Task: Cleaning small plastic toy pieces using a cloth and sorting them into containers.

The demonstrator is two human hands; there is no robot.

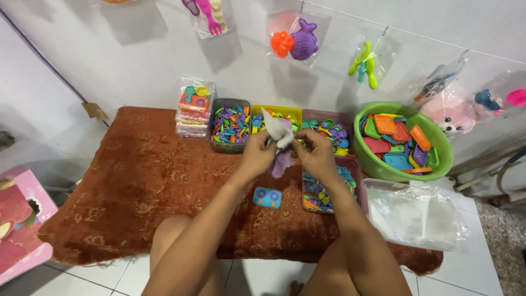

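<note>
A low table (137,181) stands against the wall. Along its back edge runs a row: a stack of packed toy sets (194,107) at the left, then three bins of small toy pieces (230,125), then a basin of toy trays (402,140) at the back right corner. A fourth bin (329,189) sits before the row, right of centre, with a toy stove piece (267,197) just to its left. A pile of plastic bags (416,211) lies at the right edge, before the basin. Bagged toys (296,39) hang on the wall behind.
</note>
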